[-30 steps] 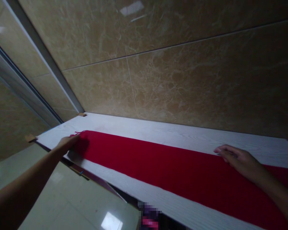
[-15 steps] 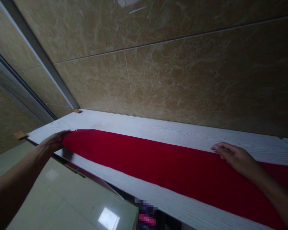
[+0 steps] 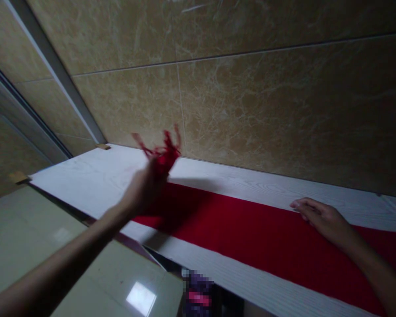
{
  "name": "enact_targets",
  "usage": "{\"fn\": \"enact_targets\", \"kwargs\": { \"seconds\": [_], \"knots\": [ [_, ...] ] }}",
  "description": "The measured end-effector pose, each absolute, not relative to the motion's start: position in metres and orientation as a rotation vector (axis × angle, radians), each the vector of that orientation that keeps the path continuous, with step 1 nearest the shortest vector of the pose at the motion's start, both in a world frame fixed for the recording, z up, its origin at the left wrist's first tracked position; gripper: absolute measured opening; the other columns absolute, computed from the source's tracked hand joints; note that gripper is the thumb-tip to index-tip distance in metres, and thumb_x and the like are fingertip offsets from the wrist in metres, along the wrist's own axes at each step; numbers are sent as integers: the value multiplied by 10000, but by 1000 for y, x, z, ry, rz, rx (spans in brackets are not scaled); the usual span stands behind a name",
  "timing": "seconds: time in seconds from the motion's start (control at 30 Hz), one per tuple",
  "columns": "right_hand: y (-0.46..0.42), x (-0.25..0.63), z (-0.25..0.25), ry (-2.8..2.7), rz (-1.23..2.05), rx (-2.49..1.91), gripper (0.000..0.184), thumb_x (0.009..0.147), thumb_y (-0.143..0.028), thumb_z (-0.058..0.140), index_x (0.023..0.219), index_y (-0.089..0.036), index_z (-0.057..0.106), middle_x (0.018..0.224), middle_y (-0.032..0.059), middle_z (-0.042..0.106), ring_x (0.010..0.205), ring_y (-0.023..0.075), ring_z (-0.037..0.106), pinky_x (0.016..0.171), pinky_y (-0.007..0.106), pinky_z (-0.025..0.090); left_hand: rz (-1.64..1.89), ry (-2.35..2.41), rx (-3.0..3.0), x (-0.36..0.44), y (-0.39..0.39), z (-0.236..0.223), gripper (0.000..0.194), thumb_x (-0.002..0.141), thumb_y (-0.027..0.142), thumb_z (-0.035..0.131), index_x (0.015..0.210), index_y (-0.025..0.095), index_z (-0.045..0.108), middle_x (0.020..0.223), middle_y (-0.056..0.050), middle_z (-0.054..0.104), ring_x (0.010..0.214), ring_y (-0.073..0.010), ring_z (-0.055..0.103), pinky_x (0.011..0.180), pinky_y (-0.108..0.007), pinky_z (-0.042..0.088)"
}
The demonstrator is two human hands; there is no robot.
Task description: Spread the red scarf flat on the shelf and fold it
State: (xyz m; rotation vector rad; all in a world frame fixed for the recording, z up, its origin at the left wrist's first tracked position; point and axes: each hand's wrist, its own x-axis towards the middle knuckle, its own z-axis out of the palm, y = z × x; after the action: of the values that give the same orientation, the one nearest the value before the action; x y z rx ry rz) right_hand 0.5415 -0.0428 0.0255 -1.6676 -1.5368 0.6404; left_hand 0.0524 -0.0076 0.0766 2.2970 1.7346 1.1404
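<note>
A long red scarf (image 3: 237, 224) lies stretched along a white wood-grain board (image 3: 82, 176). My left hand (image 3: 147, 182) is closed around its fringed end, raised above the board, with loose tassels sticking up past the fingers. Under that hand the scarf folds back and a shadow falls on the cloth. My right hand (image 3: 321, 215) rests at the scarf's far edge with fingers curled and pressed together on the cloth. The fingertips' exact hold on the edge is partly hidden.
A tan marbled tile wall (image 3: 251, 105) rises behind the board. Small wooden blocks (image 3: 20, 177) sit at the board's left corners. Glossy floor tiles (image 3: 95, 273) lie below on the left. Beneath the front edge is a pixelated dark and pink patch (image 3: 199, 295).
My left hand has lifted the scarf's end from the board and carried it right, folding the cloth back. Tassels now show above the hand. My right hand has stayed in place.
</note>
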Motion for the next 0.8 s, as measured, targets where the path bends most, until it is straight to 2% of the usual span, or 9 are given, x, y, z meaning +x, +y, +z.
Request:
{"fn": "enact_targets", "kwargs": {
  "seconds": [0.1, 0.17, 0.27, 0.33, 0.47, 0.53, 0.6, 0.7, 0.8],
  "knots": [
    [-43, 542, 24, -1501, 645, -1680, 587, 636, -816, 662, 736, -242, 728, 676, 56, 674, 606, 211, 550, 591, 342, 446, 550, 1217, 2919, 111, -39, 38, 433, 979, 78, 508, 1385, 218, 567, 1307, -133, 695, 1090, -260, 716, 940, -386, 594],
    [-44, 543, 23, -1497, 650, -1676, 583, 641, -813, 667, 732, -241, 728, 680, 56, 673, 607, 210, 550, 586, 339, 440, 480, 1121, 3049, 123, -51, 19, 437, 997, 75, 476, 1407, 205, 550, 1255, -149, 687, 1034, -256, 717, 909, -393, 602],
    [-44, 542, 23, -1522, 647, -1653, 599, 655, -832, 667, 734, -241, 735, 652, 45, 658, 592, 203, 537, 589, 338, 441, 480, 1142, 3068, 114, -55, 7, 336, 1027, 116, 459, 1312, 212, 610, 1076, -102, 670, 869, -224, 698, 811, -360, 606],
    [-44, 542, 24, -1532, 637, -1645, 618, 660, -851, 659, 729, -242, 736, 648, 44, 662, 581, 197, 528, 588, 339, 443, 509, 1112, 3065, 103, -53, 6, 309, 1046, 147, 453, 1291, 227, 625, 1086, -88, 658, 838, -200, 686, 786, -337, 601],
    [-43, 543, 23, -1547, 620, -1638, 653, 668, -890, 635, 726, -247, 732, 648, 46, 675, 569, 197, 535, 575, 339, 447, 660, 922, 3102, 90, -51, 7, 475, 1061, 167, 480, 1509, 323, 508, 1473, -138, 570, 1165, -267, 677, 948, -421, 596],
    [-43, 543, 23, -1559, 616, -1627, 672, 666, -907, 626, 730, -246, 731, 664, 52, 684, 577, 201, 546, 577, 341, 454, 635, 858, 3075, 88, -52, 9, 578, 1062, 150, 492, 1574, 414, 444, 1607, -102, 478, 1309, -294, 619, 1028, -442, 573],
    [-43, 543, 24, -1565, 621, -1629, 695, 654, -927, 619, 730, -245, 730, 652, 51, 673, 575, 202, 546, 570, 339, 451, 573, 887, 2977, 88, -54, 13, 666, 1060, 165, 524, 1627, 467, 348, 1631, -67, 471, 1304, -294, 636, 1017, -415, 591],
    [-44, 541, 26, -1546, 639, -1645, 733, 614, -959, 623, 728, -243, 730, 635, 48, 665, 564, 200, 539, 565, 341, 449, 525, 1009, 2782, 90, -58, 16, 825, 1045, 141, 544, 1687, 446, 125, 1524, -82, 595, 1126, -267, 735, 885, -360, 651],
    [-45, 539, 28, -1540, 649, -1647, 756, 596, -979, 619, 727, -243, 733, 640, 53, 675, 567, 203, 546, 565, 344, 459, 515, 969, 2797, 97, -60, 19, 916, 1006, 32, 526, 1682, 467, 86, 1584, -104, 526, 1141, -267, 732, 898, -363, 652]
  ]
}}
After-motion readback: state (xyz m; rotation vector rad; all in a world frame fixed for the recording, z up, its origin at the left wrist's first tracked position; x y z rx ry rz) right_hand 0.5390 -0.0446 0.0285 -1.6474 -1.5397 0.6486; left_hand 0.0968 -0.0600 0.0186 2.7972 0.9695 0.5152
